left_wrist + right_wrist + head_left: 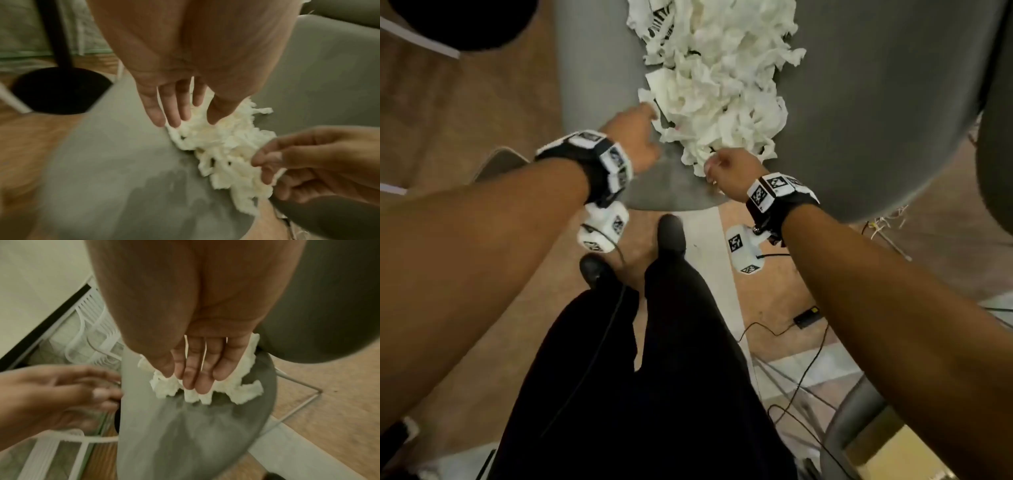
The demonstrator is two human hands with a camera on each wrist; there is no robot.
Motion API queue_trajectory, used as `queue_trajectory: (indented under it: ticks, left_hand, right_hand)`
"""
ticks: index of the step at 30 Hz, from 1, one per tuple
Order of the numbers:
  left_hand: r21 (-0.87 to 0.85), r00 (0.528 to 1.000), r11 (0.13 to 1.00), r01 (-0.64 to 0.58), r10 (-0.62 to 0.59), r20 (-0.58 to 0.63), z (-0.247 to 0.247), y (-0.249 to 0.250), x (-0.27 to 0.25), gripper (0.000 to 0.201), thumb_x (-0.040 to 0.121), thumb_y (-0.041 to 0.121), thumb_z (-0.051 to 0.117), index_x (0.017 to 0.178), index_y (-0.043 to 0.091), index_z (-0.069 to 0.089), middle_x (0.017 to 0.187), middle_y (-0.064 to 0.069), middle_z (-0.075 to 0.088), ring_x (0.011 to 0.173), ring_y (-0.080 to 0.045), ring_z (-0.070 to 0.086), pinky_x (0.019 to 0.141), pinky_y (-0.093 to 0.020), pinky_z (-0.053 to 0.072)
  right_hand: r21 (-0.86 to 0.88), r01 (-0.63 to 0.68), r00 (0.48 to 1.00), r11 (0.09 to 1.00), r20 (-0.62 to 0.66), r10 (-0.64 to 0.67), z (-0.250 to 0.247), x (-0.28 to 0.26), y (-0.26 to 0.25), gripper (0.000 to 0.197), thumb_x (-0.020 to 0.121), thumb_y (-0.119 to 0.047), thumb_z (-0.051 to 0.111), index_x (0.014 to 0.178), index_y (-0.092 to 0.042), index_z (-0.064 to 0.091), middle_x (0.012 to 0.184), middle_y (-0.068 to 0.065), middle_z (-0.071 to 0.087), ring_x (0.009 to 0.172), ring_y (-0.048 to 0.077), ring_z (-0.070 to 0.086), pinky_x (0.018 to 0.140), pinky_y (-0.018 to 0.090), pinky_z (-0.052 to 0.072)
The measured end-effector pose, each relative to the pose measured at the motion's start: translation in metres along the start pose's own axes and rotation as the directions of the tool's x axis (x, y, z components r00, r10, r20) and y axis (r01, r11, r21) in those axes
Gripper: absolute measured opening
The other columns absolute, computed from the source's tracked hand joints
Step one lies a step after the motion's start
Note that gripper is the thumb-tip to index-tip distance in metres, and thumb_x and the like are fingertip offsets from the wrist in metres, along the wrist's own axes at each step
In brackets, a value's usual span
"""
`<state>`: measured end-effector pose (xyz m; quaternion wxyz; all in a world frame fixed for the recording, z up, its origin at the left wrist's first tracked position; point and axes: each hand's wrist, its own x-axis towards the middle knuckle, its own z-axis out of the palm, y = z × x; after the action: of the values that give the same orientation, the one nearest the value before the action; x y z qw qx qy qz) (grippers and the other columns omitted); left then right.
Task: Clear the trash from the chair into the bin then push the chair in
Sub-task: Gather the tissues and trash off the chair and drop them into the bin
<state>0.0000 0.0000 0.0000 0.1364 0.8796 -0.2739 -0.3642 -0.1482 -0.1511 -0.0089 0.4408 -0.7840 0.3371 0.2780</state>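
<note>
A pile of crumpled white paper trash (715, 89) lies along the middle of the grey chair seat (599, 68). My left hand (635, 137) reaches to the pile's left edge. Its straight fingers (176, 113) touch the paper (222, 146) in the left wrist view. My right hand (726, 171) is at the near end of the pile. The right wrist view shows its fingers (197, 378) lying almost straight on top of the paper (242, 389), holding none of it. No bin is in view.
The chair's dark grey back (318, 305) rises on the right. A black round stand base (59, 91) sits on the floor left of the chair, and a white wire rack (92, 340) lies beyond the seat. Cables (804, 359) trail over the floor by my legs.
</note>
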Motion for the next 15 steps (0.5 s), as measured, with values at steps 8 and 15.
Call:
queue_trajectory:
  ticks: [8,15]
  left_hand:
    - [0.226,0.966,0.946,-0.231,0.251,-0.065,0.027,0.066,0.097,0.079,0.072,0.024,0.076,0.142,0.032,0.041,0.158,-0.009,0.015,0.137,-0.039,0.028,0.093,-0.050,0.049]
    - [-0.193,0.930,0.977,-0.095,0.018,-0.367,0.010,0.023,0.118,0.031,0.086,0.007,0.047,0.116,0.013,0.053,0.103,-0.008,0.061,0.082,-0.024,0.059,0.069,-0.032,0.049]
  right_hand:
    - [0.196,0.050,0.945,0.979,-0.328,0.018,-0.041,0.043,0.021,0.018,0.085,-0.025,0.060,0.100,-0.023,0.069,0.106,-0.001,0.070,0.097,0.020,0.069,0.093,0.041,0.055]
    - [-0.428,0.005,0.968,0.904,-0.224,-0.111,-0.030,0.057,0.011,0.110,0.071,-0.046,0.081,0.156,-0.029,0.014,0.157,0.006,0.025,0.133,0.036,0.041,0.100,0.050,0.045]
